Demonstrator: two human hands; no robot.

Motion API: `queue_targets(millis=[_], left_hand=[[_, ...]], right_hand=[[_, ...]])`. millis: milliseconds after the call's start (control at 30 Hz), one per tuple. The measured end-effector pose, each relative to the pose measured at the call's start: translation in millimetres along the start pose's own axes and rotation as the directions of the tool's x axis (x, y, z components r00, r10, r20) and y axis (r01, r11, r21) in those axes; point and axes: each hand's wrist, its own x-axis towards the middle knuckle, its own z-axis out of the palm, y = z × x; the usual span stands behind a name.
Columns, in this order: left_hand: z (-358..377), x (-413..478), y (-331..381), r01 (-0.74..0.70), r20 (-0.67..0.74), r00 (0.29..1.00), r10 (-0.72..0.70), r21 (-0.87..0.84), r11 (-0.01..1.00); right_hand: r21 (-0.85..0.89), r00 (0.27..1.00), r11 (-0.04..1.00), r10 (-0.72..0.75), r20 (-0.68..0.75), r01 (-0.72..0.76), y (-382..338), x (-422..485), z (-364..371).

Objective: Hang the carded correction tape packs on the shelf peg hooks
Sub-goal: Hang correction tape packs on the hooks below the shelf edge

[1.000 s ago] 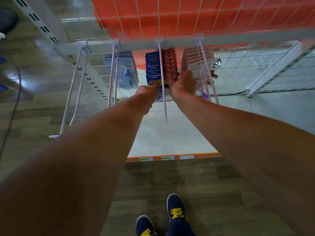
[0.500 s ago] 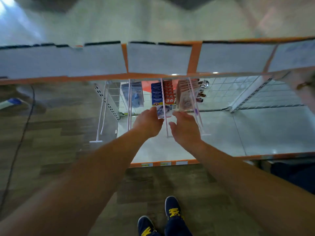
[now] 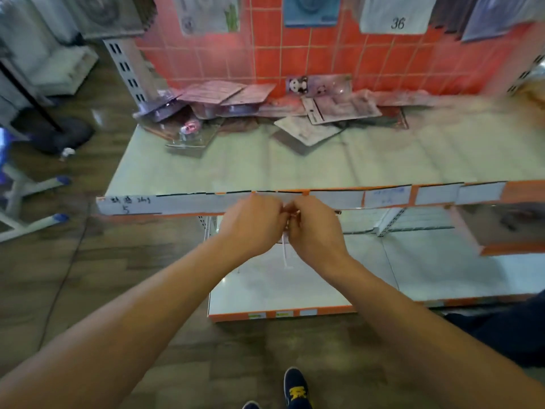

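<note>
Looking down, I see my left hand (image 3: 250, 222) and right hand (image 3: 314, 228) knuckle to knuckle just below the shelf edge (image 3: 182, 205), fingers curled in; whether they pinch anything I cannot tell. A white peg hook (image 3: 285, 250) shows between the wrists. Carded packs (image 3: 339, 109) lie heaped on the upper shelf against the orange back panel (image 3: 295, 60)

This is a shop aisle. Metal display shelves (image 3: 236, 160) have orange front edges fitted with white price-label strips (image 3: 188, 203), one of them handwritten. An orange wire-grid back panel (image 3: 295, 54) rises behind, beside a slotted upright (image 3: 126, 69). Carded packs (image 3: 339, 109) lie heaped on the upper shelf, and more carded goods (image 3: 395, 16) hang above.
</note>
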Motion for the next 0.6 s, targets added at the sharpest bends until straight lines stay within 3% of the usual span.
queue_targets(millis=[200, 500, 600], left_hand=[[-45, 17, 3, 0.007, -0.121, 0.993, -0.006, 0.005, 1.000], [-28, 60, 11, 0.089, -0.199, 0.975, -0.103, -0.076, 0.993], [-21, 73, 11, 0.086, -0.221, 0.970, -0.101, -0.075, 0.993]], right_hand=[[0.003, 0.993, 1.000, -0.019, -0.116, 0.019, -13, 33, -26], [-0.103, 0.983, 0.994, 0.004, -0.185, -0.024, 15, 84, -22], [-0.045, 0.973, 0.997, 0.048, -0.226, -0.059, 21, 102, -24]])
